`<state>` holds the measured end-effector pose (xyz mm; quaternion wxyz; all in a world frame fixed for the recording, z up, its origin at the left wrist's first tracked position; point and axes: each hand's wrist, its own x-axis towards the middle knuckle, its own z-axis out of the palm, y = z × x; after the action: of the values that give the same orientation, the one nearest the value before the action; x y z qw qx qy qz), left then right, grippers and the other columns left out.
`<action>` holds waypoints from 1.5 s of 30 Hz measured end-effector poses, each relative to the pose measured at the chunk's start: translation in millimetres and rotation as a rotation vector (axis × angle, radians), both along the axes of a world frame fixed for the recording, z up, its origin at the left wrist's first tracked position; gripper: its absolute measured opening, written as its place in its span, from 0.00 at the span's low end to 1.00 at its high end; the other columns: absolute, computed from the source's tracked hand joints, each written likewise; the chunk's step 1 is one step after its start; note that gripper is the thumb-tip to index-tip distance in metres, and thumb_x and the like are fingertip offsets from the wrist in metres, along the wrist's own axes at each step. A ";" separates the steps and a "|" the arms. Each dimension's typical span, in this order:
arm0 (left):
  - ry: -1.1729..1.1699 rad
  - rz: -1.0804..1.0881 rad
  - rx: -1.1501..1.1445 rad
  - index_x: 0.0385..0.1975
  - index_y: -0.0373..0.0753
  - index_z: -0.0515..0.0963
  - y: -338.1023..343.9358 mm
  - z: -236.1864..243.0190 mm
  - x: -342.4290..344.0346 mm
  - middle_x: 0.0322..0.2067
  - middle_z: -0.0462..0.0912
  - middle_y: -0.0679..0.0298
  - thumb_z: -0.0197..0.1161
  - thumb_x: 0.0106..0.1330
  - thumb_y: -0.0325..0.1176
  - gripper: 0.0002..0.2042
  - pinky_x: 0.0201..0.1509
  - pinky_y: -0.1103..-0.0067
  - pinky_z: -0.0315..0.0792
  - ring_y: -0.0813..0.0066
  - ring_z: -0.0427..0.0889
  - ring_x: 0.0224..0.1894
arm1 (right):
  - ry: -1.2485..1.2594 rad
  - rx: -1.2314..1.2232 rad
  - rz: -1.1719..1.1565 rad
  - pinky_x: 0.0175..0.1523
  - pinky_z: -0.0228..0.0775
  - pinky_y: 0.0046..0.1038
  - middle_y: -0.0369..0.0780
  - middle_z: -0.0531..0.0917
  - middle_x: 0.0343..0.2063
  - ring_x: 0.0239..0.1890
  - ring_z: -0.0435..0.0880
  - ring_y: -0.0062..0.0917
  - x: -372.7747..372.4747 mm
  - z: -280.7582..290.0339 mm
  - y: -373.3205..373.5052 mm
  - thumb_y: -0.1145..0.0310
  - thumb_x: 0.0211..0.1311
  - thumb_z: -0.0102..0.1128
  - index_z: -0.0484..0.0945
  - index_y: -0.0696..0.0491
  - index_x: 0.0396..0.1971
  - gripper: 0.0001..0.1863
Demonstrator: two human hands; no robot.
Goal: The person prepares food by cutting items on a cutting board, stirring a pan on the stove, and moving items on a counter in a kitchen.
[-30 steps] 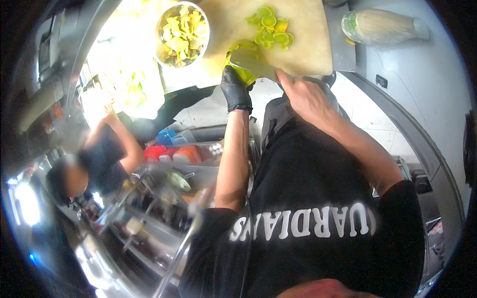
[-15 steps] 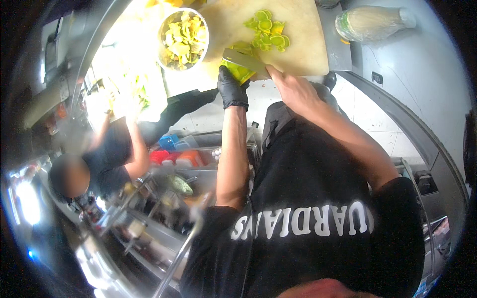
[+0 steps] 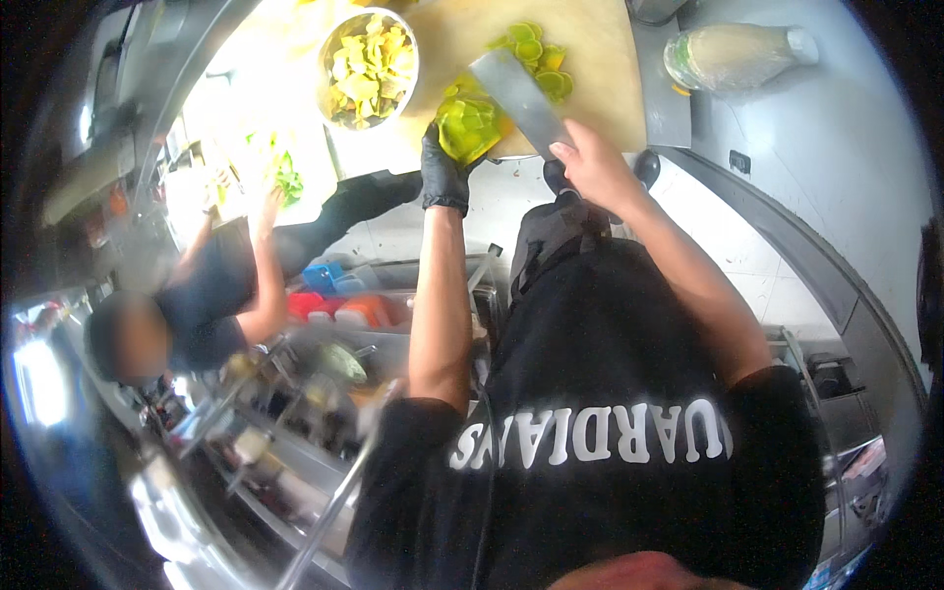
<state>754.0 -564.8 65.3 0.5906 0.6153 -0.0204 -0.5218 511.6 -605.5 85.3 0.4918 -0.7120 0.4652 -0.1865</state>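
My left hand, in a black glove, grips a yellow-green fruit at the near edge of a pale cutting board. Flat cut facets cover the fruit's surface; its exact kind is unclear. A wide-bladed cleaver is in my bare right hand, its blade angled to the far left, just right of the fruit. Beyond the blade, green-rimmed slices lie on the board, partly hidden by it. To the left stands a round metal bowl of yellow-green pieces.
At the left, a co-worker handles green leaves on a brightly lit board. A wrapped, bottle-shaped bundle rests on the grey surface at the far right. Red and blue containers sit on a shelf left of my forearm.
The cleaver has come off the fruit and swung to the right, its blade now steeper. More of the fruit's cut surface shows. Both of my hands have shifted slightly.
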 end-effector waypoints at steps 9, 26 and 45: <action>-0.186 -0.136 0.043 0.59 0.40 0.75 -21.8 -2.5 28.1 0.46 0.83 0.61 0.60 0.72 0.50 0.23 0.36 0.71 0.83 0.70 0.85 0.42 | -0.342 0.421 -0.147 0.18 0.64 0.21 0.39 0.85 0.37 0.12 0.65 0.13 7.0 -19.0 -24.9 0.76 0.68 0.58 0.59 0.40 0.75 0.37; -0.447 -0.189 0.127 0.51 0.38 0.81 -24.7 11.4 20.5 0.41 0.85 0.61 0.61 0.73 0.46 0.19 0.41 0.75 0.78 0.70 0.84 0.38 | -0.203 -0.031 -0.124 0.47 0.78 0.31 0.49 0.86 0.47 0.38 0.87 0.30 31.2 -11.1 -51.2 0.71 0.68 0.59 0.64 0.45 0.72 0.33; -1.238 -0.245 0.152 0.48 0.36 0.79 -26.7 34.7 -26.9 0.38 0.86 0.43 0.61 0.72 0.40 0.15 0.45 0.63 0.76 0.44 0.85 0.44 | 0.409 -0.340 0.254 0.34 0.82 0.40 0.51 0.78 0.41 0.29 0.87 0.44 11.0 51.2 12.2 0.76 0.64 0.51 0.67 0.54 0.61 0.24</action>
<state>727.1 -591.5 100.0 0.3600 0.8364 -0.3913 -0.1331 522.5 -593.3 136.5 0.2810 -0.8595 0.4239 -0.0513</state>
